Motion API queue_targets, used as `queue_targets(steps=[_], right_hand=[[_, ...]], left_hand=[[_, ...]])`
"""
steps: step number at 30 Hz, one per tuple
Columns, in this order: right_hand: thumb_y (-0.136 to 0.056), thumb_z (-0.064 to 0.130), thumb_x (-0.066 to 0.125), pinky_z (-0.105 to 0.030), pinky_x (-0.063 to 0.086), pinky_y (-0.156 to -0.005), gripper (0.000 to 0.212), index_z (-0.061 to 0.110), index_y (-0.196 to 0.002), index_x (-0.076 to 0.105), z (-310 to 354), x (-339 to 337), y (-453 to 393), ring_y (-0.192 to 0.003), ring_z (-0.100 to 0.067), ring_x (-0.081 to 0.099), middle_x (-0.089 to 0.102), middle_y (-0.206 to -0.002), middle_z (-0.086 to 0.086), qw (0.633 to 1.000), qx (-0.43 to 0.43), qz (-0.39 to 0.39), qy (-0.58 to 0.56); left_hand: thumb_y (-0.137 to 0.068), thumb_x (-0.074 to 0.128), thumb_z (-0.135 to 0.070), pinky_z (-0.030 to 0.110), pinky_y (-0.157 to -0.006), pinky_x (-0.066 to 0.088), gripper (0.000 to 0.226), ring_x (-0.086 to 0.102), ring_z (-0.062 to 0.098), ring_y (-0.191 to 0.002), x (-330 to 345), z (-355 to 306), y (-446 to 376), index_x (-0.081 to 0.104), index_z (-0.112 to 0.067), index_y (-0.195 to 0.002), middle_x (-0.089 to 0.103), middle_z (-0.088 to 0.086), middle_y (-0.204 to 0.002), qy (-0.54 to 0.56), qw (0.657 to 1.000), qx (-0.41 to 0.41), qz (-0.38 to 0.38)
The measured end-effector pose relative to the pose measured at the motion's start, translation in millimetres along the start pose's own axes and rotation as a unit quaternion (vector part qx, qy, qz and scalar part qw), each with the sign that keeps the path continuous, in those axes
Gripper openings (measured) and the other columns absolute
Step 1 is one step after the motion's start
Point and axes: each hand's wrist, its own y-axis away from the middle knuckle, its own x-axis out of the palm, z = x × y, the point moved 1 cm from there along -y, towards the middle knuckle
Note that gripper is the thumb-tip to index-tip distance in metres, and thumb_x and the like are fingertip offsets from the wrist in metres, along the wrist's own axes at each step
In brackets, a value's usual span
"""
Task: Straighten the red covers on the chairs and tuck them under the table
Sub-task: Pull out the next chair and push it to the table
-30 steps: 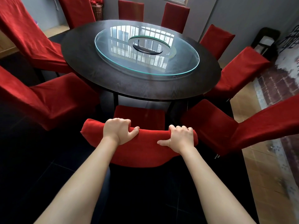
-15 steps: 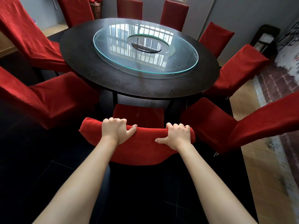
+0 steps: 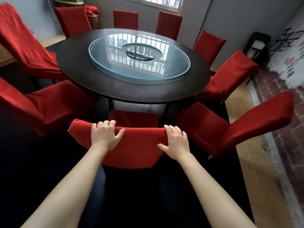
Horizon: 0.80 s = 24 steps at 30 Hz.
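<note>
Room: grey walls, barred window [image 3: 162,1] at the far end, dark floor [image 3: 41,162] under the near chairs, lighter wood-look flooring [image 3: 256,162] to the right of the hands, and beyond that a brick-pattern sheet with white patches and black lettering [image 3: 289,51].

Round dark table [image 3: 82,71] sits ahead of the grip, filling the middle of the view. Glass turntable [image 3: 177,63] centred on it, reflecting the window bars (smaller ring at its hub).

Red-covered chairs ring the table. Chair in hand [image 3: 131,150] is nearest, its back facing the camera, seat [image 3: 133,118] pointing at the table with the front edge at or just under the table rim. Cover on the back looks smooth below the hands. Left of the grip: two chairs [image 3: 46,104] and [image 3: 21,45], angled out from the table, fabric creased. Right of the grip: one chair [image 3: 238,127] leaning out, just beside the held chair, and another [image 3: 230,74] further round. Four more at the far side, backs upright.

Wicker basket [image 3: 93,20] with red fabric on top, far left corner. Dark stool [image 3: 256,45] against the far right wall.

Left hand [image 3: 105,135]: fingers curled over the top edge of the chair back, thumb spread on the near face, grasping it. Right hand [image 3: 176,142]: draped over the right top corner, fingers lying fairly straight over the edge, thumb out on the near face, resting more than clenching.
</note>
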Motion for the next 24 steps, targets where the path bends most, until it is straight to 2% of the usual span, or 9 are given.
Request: queue_targets(steps=[5, 9, 17, 24], right_hand=[[-0.086, 0.053, 0.061, -0.042, 0.031, -0.111, 0.082, 0.018, -0.151, 0.023, -62, -19, 31, -0.139, -0.022, 0.034, 0.036, -0.153, -0.002, 0.999, 0.035, -0.003, -0.009], [-0.088, 0.051, 0.061, -0.038, 0.036, -0.107, 0.081, 0.017, -0.151, 0.023, -121, -33, 59, -0.132, -0.023, 0.044, 0.044, -0.147, -0.003, 0.998, 0.057, -0.003, -0.010], [-0.088, 0.049, 0.061, -0.038, 0.038, -0.105, 0.078, 0.016, -0.150, 0.027, -242, -55, 105, -0.127, -0.024, 0.048, 0.050, -0.141, -0.005, 0.996, 0.088, -0.024, -0.010], [-0.091, 0.048, 0.059, -0.039, 0.039, -0.105, 0.072, 0.016, -0.148, 0.030, -334, -68, 132, -0.127, -0.023, 0.049, 0.052, -0.139, -0.004, 0.989, 0.137, -0.047, -0.014]], left_hand=[[-0.088, 0.046, -0.063, 0.045, -0.100, 0.034, 0.060, 0.055, 0.029, -0.113, -11, -58, 19, 0.055, -0.018, -0.127, 0.062, 0.007, -0.121, 0.023, 1.000, 0.019, 0.003], [-0.086, 0.049, -0.061, 0.045, -0.100, 0.034, 0.058, 0.056, 0.028, -0.112, -15, -114, 37, 0.057, -0.018, -0.125, 0.063, 0.005, -0.119, 0.045, 0.998, 0.046, -0.007], [-0.086, 0.050, -0.061, 0.043, -0.101, 0.034, 0.058, 0.055, 0.026, -0.116, -8, -235, 65, 0.058, -0.019, -0.125, 0.064, 0.004, -0.120, 0.061, 0.995, 0.082, -0.009], [-0.086, 0.049, -0.062, 0.042, -0.104, 0.031, 0.059, 0.055, 0.024, -0.116, 5, -354, 71, 0.054, -0.022, -0.129, 0.062, 0.002, -0.122, 0.084, 0.984, 0.157, 0.011]])
